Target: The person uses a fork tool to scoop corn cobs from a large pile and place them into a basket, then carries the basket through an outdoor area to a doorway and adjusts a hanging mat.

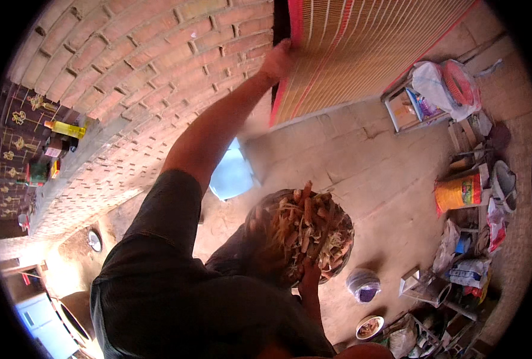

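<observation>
My left arm reaches up and forward, and my left hand [276,61] is closed at the red-bordered edge of a slatted bamboo curtain [343,54]. A dark gap shows between that curtain and the brick wall. Close to my body, a round basket [352,242] is heaped with what look like dried corn cobs [306,212] and pale husk shreds. My right hand [309,274] grips the basket's near right side; its fingers are partly hidden by the basket and cobs.
A brick wall [152,66] runs along the left, with bottles and boxes on a ledge. A pale blue stool [233,173] stands on the floor beyond the basket. Along the right are an orange sack [457,192], a wrapped round container [363,285] and a small bowl [369,327].
</observation>
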A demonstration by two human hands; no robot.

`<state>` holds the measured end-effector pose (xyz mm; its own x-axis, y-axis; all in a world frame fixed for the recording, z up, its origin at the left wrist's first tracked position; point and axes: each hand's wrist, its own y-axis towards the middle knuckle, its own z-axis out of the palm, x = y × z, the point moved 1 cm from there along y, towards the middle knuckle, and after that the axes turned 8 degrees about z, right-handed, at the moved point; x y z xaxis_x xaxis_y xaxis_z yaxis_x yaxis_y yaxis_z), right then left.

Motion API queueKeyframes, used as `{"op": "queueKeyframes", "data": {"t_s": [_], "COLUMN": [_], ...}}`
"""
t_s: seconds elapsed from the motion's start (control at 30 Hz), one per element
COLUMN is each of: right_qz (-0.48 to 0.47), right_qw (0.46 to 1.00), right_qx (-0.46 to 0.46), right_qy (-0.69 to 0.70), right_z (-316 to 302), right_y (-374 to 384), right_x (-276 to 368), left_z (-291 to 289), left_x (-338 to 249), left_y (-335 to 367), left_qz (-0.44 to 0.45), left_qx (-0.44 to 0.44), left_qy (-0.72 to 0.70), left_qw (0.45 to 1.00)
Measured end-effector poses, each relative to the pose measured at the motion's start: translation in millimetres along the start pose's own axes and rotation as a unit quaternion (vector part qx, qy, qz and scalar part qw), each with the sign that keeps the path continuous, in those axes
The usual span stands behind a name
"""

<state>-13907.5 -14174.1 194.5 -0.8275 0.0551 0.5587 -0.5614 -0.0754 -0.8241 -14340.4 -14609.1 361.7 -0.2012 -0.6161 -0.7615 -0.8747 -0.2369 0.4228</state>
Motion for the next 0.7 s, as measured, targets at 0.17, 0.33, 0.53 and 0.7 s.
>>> {"op": "queueKeyframes", "data": {"t_s": [0.17, 0.33, 0.53, 0.7], "right_qz": [0.016, 0.037, -0.058, -0.221], "right_qw": [0.998, 0.998, 0.987, 0.932], "right_qx": [0.04, 0.046, 0.005, 0.012], "right_qy": [0.048, -0.011, -0.15, -0.286], "right_z": [12.5, 32.0, 50.9, 52.7], "right_y": [17.5, 14.0, 22.3, 41.6], "right_x": [-16.3, -13.0, -12.6, -26.6], "left_z": [42.9, 80.6, 117.5, 139.1], "left_x": [-20.0, -114.1, -173.5, -226.6], "left_y": [-51.3, -105.8, -134.7, -156.2], "left_qz": [0.123, -0.02, 0.088, 0.147], "left_qx": [0.02, 0.074, 0.049, 0.044], "left_qy": [-0.052, -0.112, -0.166, -0.129], "left_qw": [0.991, 0.991, 0.981, 0.98]}}
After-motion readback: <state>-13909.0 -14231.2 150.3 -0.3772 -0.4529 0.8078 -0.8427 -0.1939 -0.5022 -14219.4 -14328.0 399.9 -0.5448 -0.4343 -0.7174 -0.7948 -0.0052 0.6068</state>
